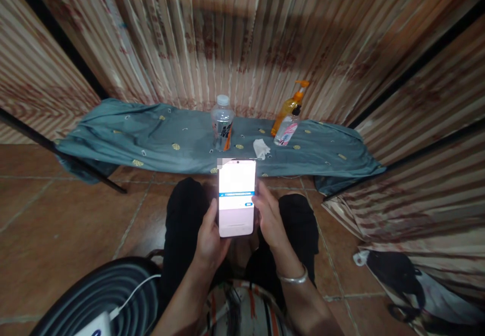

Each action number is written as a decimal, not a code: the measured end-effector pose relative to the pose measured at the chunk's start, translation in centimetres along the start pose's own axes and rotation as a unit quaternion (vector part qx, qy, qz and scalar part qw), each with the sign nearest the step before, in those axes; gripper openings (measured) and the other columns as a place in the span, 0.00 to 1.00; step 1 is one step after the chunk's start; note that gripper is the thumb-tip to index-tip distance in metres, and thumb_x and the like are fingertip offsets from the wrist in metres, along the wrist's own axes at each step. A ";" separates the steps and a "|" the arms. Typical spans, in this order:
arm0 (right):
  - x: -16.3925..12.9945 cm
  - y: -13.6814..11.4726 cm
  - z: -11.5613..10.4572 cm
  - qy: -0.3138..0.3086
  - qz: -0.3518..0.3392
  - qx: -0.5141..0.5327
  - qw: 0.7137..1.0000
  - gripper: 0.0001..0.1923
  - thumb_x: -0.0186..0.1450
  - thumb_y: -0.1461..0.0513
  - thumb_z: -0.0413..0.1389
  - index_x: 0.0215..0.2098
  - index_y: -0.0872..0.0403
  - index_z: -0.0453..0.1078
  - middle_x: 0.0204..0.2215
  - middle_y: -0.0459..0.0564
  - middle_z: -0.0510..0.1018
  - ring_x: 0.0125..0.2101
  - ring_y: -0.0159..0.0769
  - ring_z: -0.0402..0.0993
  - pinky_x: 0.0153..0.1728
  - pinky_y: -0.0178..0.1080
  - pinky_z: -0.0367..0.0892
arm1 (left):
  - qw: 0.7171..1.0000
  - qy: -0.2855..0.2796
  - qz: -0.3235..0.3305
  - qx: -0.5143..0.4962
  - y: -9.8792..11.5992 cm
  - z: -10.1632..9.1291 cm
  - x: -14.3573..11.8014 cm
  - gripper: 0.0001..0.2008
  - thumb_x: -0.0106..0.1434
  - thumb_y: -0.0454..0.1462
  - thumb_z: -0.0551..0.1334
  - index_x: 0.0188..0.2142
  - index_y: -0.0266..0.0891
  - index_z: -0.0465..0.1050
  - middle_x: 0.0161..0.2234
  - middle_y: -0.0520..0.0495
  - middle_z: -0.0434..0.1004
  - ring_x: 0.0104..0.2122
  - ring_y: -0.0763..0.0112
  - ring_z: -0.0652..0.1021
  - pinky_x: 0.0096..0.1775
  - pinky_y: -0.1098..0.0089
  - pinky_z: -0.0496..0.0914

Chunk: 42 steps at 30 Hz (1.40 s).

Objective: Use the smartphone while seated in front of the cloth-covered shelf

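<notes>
1. Head camera view: a seated person is holding a lit smartphone (236, 197) upright over the knees, both hands closed around its edges.
2. The left hand (209, 237) is cradling the phone's lower left side, at about 7 o'clock from the screen; the right hand (270, 217) is gripping the right edge at about 4 o'clock, a silver bangle (291, 277) on its wrist.
3. The step in hand appears to be reading or working a bright on-screen page with a blue bar; any further input would seem to call for a thumb freed to tap while the other hand is steadying the phone.
4. At 12 o'clock beyond the phone, a teal cloth (151, 136) is carrying a clear water bottle (222, 122), a crumpled tissue (261, 148) and an orange pump bottle (289, 107).
</notes>
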State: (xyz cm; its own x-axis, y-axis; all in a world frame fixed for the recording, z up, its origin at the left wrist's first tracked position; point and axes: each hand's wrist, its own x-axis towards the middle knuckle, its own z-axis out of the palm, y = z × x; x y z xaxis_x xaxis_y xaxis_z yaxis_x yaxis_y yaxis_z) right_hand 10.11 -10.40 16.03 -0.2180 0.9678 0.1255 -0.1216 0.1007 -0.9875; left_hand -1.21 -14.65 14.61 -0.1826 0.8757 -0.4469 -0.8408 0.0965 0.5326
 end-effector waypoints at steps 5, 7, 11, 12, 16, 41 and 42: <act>-0.8 0.9 -0.1 -0.007 0.024 0.019 1.000 0.18 0.66 0.59 0.53 0.53 0.50 0.75 0.45 0.47 0.84 0.44 0.41 0.79 0.44 0.38 0.73 | 1.000 -0.011 0.014 0.005 0.3 0.0 0.1 0.21 0.52 0.52 0.74 0.37 0.38 0.85 0.37 0.43 0.88 0.45 0.48 0.85 0.48 0.57 0.79; -1.0 1.2 -0.1 -0.004 0.028 0.016 0.999 0.17 0.66 0.60 0.54 0.52 0.49 0.76 0.45 0.46 0.84 0.44 0.41 0.79 0.44 0.38 0.73 | 1.000 -0.015 0.019 0.009 0.3 0.0 0.1 0.21 0.54 0.52 0.72 0.38 0.38 0.85 0.37 0.43 0.88 0.45 0.48 0.85 0.49 0.57 0.79; -1.1 1.6 -0.1 -0.003 0.031 -0.004 0.999 0.17 0.67 0.59 0.54 0.52 0.48 0.76 0.44 0.46 0.84 0.43 0.42 0.79 0.44 0.39 0.73 | 1.000 -0.014 0.018 0.012 0.4 0.1 0.1 0.18 0.58 0.50 0.69 0.38 0.37 0.85 0.37 0.43 0.88 0.47 0.49 0.85 0.50 0.57 0.78; -1.1 1.6 -0.1 -0.003 0.029 -0.007 1.000 0.16 0.67 0.59 0.54 0.52 0.48 0.76 0.43 0.47 0.84 0.43 0.42 0.80 0.43 0.39 0.73 | 1.000 -0.014 0.018 0.012 0.5 0.1 0.1 0.18 0.58 0.50 0.69 0.37 0.37 0.85 0.37 0.43 0.88 0.48 0.48 0.84 0.51 0.57 0.78; -1.1 1.5 0.1 -0.011 0.013 -0.018 1.000 0.15 0.68 0.60 0.54 0.51 0.49 0.76 0.42 0.47 0.85 0.42 0.41 0.80 0.42 0.38 0.73 | 0.999 -0.018 0.020 0.018 0.4 0.0 0.1 0.20 0.55 0.51 0.71 0.38 0.38 0.85 0.39 0.41 0.88 0.51 0.46 0.83 0.52 0.56 0.77; -1.4 2.0 0.7 -0.020 0.048 -0.032 0.998 0.17 0.70 0.59 0.53 0.54 0.52 0.75 0.43 0.48 0.85 0.39 0.40 0.79 0.38 0.36 0.72 | 1.000 -0.009 0.012 0.012 0.1 -1.4 0.7 0.21 0.54 0.53 0.71 0.38 0.39 0.83 0.40 0.39 0.88 0.52 0.44 0.82 0.51 0.55 0.77; -1.4 2.0 0.6 -0.021 0.049 -0.030 0.998 0.17 0.70 0.59 0.53 0.54 0.52 0.75 0.43 0.48 0.85 0.38 0.40 0.79 0.38 0.36 0.72 | 1.000 -0.006 0.011 0.012 0.1 -1.5 0.8 0.21 0.54 0.53 0.71 0.38 0.39 0.83 0.40 0.39 0.88 0.52 0.44 0.82 0.51 0.55 0.77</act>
State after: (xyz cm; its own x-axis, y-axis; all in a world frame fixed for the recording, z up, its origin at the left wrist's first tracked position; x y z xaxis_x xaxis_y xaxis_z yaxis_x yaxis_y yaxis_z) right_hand 9.56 -11.70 13.90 -0.2661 0.9634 0.0312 -0.0395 0.0214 -0.9990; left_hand -2.17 -14.67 13.25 -0.1937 0.8836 -0.4262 -0.8245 0.0888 0.5588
